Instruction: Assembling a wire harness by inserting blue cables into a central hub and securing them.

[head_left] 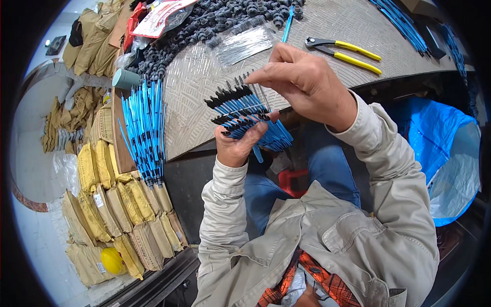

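Note:
My left hand (235, 149) is closed round a bundle of thin blue tubes with black tips (239, 106), held just off the table's front edge. Thumb and fingers wrap its near side, and the blue lengths trail down to the right toward my lap. Over the far end of the bundle is my right hand (309, 84), its thumb and forefinger pinched at the tips. Whatever lies between those fingertips is too small to make out. Thin metal rods (262, 94) show beside the bundle, under the right hand.
Yellow-handled pliers (357, 55) and a clear bag of metal pins (244, 46) lie on the patterned table (192, 112). Dark plastic fittings (220, 20) are heaped behind. More blue tubes (146, 125) overhang the left edge. A blue sack (434, 128) stands right; wrapped packs (130, 204) are stacked lower left.

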### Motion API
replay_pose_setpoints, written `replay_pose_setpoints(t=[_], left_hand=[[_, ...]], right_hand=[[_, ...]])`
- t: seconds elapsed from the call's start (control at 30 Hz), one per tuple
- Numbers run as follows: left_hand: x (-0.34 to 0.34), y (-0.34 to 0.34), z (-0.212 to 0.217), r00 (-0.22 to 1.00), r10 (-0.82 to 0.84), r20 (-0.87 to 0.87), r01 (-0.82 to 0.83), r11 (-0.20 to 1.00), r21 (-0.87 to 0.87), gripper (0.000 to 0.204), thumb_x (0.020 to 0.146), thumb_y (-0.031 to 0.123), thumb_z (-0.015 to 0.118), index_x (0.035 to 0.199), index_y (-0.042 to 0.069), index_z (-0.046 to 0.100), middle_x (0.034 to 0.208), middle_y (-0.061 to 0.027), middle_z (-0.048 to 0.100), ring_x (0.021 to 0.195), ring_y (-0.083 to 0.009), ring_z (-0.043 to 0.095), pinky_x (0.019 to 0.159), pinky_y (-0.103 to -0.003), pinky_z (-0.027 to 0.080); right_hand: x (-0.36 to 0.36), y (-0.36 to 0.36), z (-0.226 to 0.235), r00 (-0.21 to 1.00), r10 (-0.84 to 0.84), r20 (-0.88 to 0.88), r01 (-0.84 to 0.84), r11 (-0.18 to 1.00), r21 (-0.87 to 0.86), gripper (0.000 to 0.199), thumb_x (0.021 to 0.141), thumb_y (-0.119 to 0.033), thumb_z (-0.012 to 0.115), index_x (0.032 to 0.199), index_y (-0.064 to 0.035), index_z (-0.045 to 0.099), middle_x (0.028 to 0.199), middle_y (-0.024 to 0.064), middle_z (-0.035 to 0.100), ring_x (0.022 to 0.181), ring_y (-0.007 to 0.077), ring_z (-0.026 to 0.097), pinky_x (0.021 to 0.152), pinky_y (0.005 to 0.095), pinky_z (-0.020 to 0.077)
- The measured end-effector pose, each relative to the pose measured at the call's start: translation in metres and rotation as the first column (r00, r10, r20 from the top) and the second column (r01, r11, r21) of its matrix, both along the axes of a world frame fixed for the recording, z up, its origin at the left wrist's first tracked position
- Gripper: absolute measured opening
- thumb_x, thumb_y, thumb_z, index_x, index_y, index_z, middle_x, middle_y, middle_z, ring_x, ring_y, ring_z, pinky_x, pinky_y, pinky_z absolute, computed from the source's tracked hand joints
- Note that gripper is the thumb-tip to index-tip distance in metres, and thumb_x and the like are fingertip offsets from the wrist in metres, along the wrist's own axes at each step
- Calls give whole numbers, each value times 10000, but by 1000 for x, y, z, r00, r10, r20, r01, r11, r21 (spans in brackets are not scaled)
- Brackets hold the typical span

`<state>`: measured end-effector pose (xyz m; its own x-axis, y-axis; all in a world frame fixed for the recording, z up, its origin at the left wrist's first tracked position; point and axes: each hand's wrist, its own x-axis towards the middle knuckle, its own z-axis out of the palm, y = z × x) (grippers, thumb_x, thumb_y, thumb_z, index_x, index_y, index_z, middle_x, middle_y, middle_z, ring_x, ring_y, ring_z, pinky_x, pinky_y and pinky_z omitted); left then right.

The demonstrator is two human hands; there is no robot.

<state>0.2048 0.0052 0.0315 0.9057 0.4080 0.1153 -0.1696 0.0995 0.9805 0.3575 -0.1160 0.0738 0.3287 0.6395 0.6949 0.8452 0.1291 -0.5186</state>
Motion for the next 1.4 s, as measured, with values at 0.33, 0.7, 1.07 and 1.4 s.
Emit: replay_pose_setpoints(t=[0.33, 0.7, 1.07, 1.4], left_hand=[[1, 1, 3, 999, -51, 11, 52, 998, -29, 70, 763, 6, 670, 812, -18, 626, 821, -122, 662, 813, -265, 659, 700, -276, 533], [2, -2, 12, 996, -53, 77, 49, 998, 45, 56, 784, 18, 646, 818, -27, 646, 878, -176, 663, 812, -250, 660, 685, -259, 531], [3, -1, 6, 998, -62, 26, 61, 997, 52, 58, 780, 21, 646, 810, -29, 648, 867, -164, 668, 786, -223, 662, 667, -224, 518], [2, 1, 1, 999, -38, 14, 38, 999, -14, 73, 748, 39, 684, 770, -17, 643, 805, -129, 676, 726, -176, 657, 602, -197, 494]], right_hand=[[-4, -4, 17, 991, -15, 135, 22, 998, -52, 182, 729, 4, 611, 873, -92, 668, 718, 21, 421, 484, 124, 367, 420, 251, 298], [-15, -10, 25, 944, -140, 299, 199, 964, -178, 146, 734, -25, 592, 852, -99, 635, 748, 26, 435, 456, 127, 362, 399, 261, 298], [-7, -6, 27, 945, -96, 313, 168, 963, -210, 129, 736, -58, 626, 859, -96, 636, 730, 16, 453, 447, 134, 373, 404, 267, 303], [22, 18, 54, 951, 303, 63, -258, 889, -379, 138, 716, -73, 681, 844, -43, 641, 645, 7, 443, 455, 132, 377, 446, 275, 321]])
